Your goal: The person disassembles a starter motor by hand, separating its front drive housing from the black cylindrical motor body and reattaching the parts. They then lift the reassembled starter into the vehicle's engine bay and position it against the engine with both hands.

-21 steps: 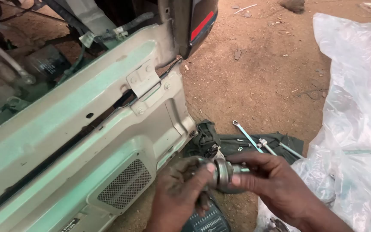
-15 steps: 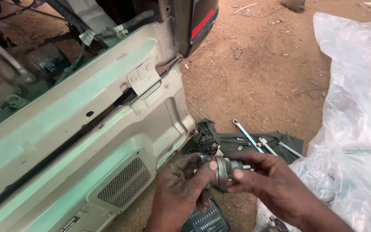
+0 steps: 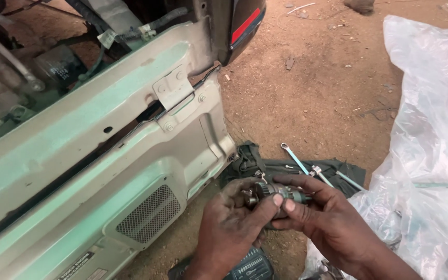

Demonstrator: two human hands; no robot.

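Fingers (image 3: 278, 199) of both the left hand (image 3: 232, 228) and right hand (image 3: 327, 218) clamp a small greasy metal part (image 3: 278, 193), steadied at chest level above a dark cloth (image 3: 265, 166) spread with wrenches (image 3: 295, 158), beside a pale-green vehicle panel (image 3: 105, 155) on bare dirt ground (image 3: 312, 83).

We have just one view, from a camera on the head. We look down and a bit forward, from above and behind our hands. The left hand (image 3: 232, 228) and right hand (image 3: 327, 223) sit very near us, low in the middle. Left of the hands is the pale green car panel (image 3: 94, 150). Past the hands lies the dirt ground (image 3: 312, 88), farther away.
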